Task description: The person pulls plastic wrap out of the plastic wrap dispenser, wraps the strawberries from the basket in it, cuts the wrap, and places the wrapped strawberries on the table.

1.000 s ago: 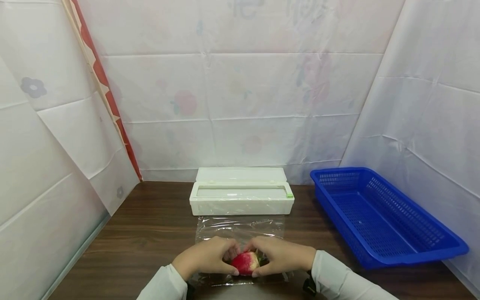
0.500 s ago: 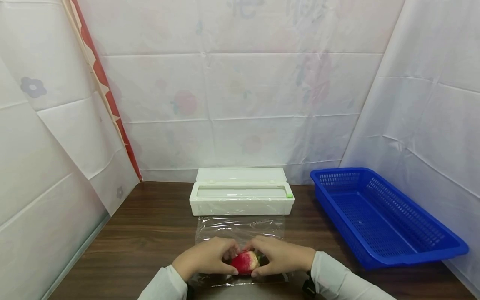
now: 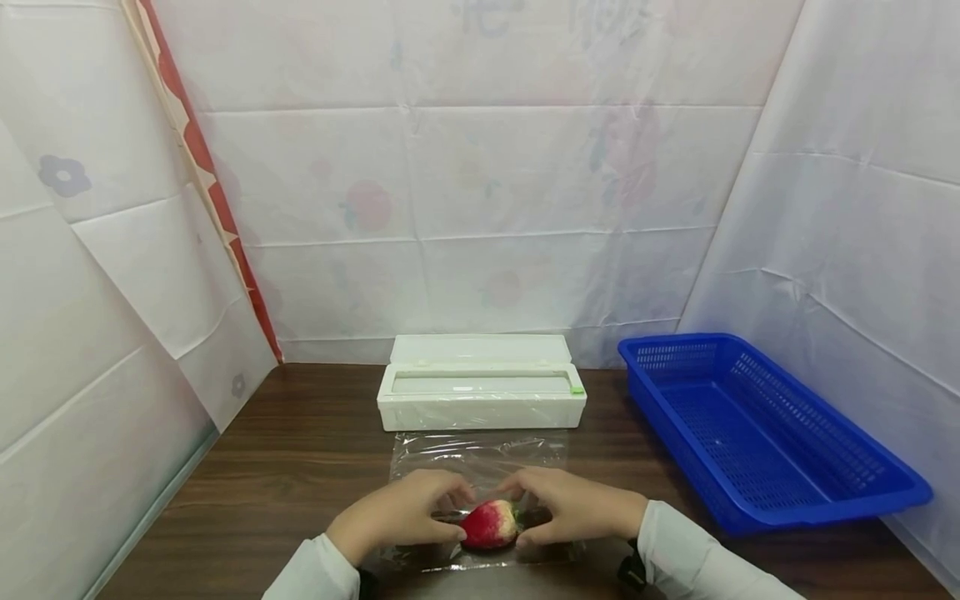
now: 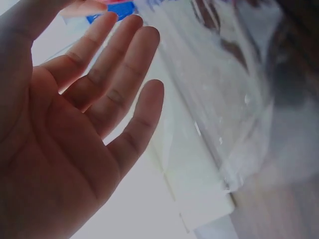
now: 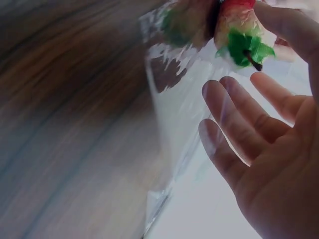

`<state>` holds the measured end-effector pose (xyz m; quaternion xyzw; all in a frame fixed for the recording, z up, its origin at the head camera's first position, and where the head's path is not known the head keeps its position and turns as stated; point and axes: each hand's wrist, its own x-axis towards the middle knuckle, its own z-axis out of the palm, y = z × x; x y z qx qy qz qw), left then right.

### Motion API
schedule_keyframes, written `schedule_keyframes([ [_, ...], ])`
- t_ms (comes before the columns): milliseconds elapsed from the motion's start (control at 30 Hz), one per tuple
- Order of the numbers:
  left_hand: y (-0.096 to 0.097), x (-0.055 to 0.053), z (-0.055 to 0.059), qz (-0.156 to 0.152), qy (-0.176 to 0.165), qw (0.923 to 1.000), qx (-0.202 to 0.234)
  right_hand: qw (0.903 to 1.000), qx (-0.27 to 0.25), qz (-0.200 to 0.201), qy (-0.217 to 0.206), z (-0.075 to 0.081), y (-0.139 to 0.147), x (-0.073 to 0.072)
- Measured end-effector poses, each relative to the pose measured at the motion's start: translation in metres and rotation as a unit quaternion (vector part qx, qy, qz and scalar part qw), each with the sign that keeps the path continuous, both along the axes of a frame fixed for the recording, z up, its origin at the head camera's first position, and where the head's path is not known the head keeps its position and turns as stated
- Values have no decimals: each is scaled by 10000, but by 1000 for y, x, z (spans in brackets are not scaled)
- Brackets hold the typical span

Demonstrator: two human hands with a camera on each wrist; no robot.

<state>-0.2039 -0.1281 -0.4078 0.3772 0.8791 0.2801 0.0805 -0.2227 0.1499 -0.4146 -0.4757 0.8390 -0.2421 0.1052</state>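
Observation:
A red and cream strawberry lies on a sheet of clear plastic wrap near the table's front, its tip to the left. Its green leafy cap and brown stem show in the right wrist view. On its left side my left hand has its fingers spread and relaxed, thumb tip right by the fruit. My right hand is at the leafy end, fingers loosely bent with nothing in them. The left wrist view shows the left palm holding nothing, with the wrap beyond the fingers.
Behind the strawberry stands a white wrap dispenser box with its lid raised; the wrap runs from its front toward me. A blue perforated basket sits on the right of the brown wooden table. Whitish sheets enclose the back and sides.
Both hands have let go of the strawberry and moved slightly outward, left hand to the left, right hand to the right. The strawberry has stayed in place on the wrap.

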Motion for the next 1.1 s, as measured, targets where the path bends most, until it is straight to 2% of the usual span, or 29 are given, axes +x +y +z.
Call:
schedule_keyframes([
  [200,-11,2,6,49,169,9996,234,9997,81,-238,54,2,13,2],
  [333,-13,4,6,-12,49,9993,357,9992,146,-350,119,1,20,2],
  [467,-14,9,3,-157,-251,9990,349,9991,186,-97,358,-4,24,2],
  [600,-13,10,-1,-194,-337,9988,311,9983,80,160,555,-9,25,3],
  [800,-12,10,-7,-306,-572,9972,370,9983,156,146,536,-11,24,5],
  [867,-12,11,-9,-382,-583,9970,342,9980,251,135,565,-12,24,6],
  [967,-10,13,-12,-521,-406,9976,227,9978,342,148,550,-14,24,7],
  [1100,-7,15,-11,-541,-283,9980,133,9976,278,264,572,-15,23,8],
])
